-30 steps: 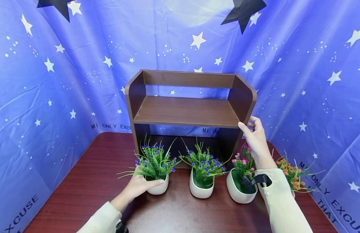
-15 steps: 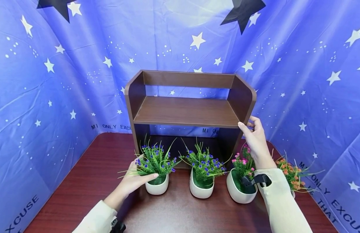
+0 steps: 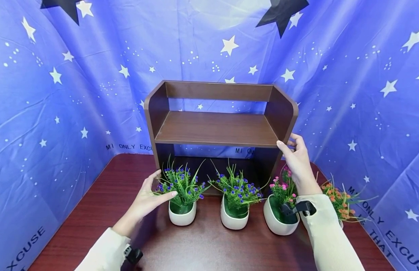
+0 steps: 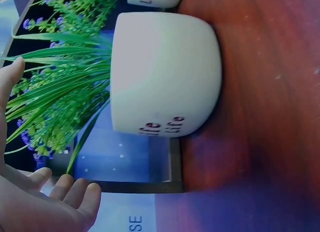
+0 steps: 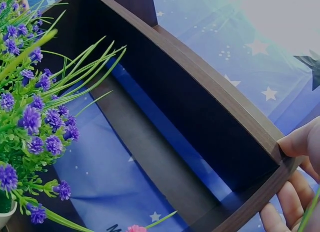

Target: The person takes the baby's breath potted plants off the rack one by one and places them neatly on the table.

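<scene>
A dark brown two-tier wooden shelf [image 3: 216, 128] stands upright on the table. My right hand [image 3: 299, 167] grips its right side panel, thumb on the front edge and fingers around the outer face, as the right wrist view also shows. My left hand [image 3: 141, 203] is spread beside the leftmost potted plant [image 3: 183, 216], which has blue-purple flowers and a white pot. Thumb and fingers are apart from that pot [image 4: 165, 74] in the left wrist view; the fingertips are near the leaves and the shelf's left side. Whether they touch either is unclear.
A second blue-purple potted plant [image 3: 234, 220] stands before the shelf's middle. To the right are a pink-flowered potted plant [image 3: 280, 222] and an orange-flowered one [image 3: 341, 207], partly behind my right forearm. A blue starry curtain [image 3: 94, 94] surrounds the reddish-brown table [image 3: 195, 252].
My left hand has let go of the leftmost pot and moved up and left, towards the shelf's left side. The right hand stays on the shelf. All the pots stay in place.
</scene>
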{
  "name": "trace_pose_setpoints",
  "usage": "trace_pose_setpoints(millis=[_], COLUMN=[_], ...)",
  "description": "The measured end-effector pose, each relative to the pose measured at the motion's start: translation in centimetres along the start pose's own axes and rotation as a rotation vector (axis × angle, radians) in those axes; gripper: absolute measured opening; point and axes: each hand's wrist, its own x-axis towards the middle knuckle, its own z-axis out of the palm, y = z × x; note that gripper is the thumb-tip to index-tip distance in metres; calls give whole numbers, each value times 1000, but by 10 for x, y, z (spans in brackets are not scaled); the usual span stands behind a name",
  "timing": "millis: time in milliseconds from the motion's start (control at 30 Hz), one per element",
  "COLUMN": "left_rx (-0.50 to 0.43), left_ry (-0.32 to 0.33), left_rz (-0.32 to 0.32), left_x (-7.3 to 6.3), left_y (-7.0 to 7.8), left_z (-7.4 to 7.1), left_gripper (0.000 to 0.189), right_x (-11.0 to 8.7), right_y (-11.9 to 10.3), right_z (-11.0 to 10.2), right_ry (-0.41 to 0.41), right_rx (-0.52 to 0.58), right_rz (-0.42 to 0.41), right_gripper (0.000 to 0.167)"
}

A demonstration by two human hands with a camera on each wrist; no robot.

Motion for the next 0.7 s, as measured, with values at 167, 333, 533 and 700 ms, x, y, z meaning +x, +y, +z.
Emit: trace_pose_setpoints(millis=[167, 333, 533, 700], left_rx=[-12, -42, -103, -66], left_ry=[21, 29, 25, 24], left_rz=[12, 52, 95, 120], left_x=[2, 5, 9, 12], left_y=[6, 12, 20, 26], left_z=[-8, -14, -20, -27], left_gripper=[98, 96, 87, 83], right_x=[1, 1, -5, -10], right_y=[2, 2, -2, -6], right_z=[3, 4, -3, -17], right_ry=[-4, 6, 5, -80], right_rx=[29, 38, -68, -229], right_rz=[-13, -13, -43, -82], right_gripper=[33, 32, 33, 51])
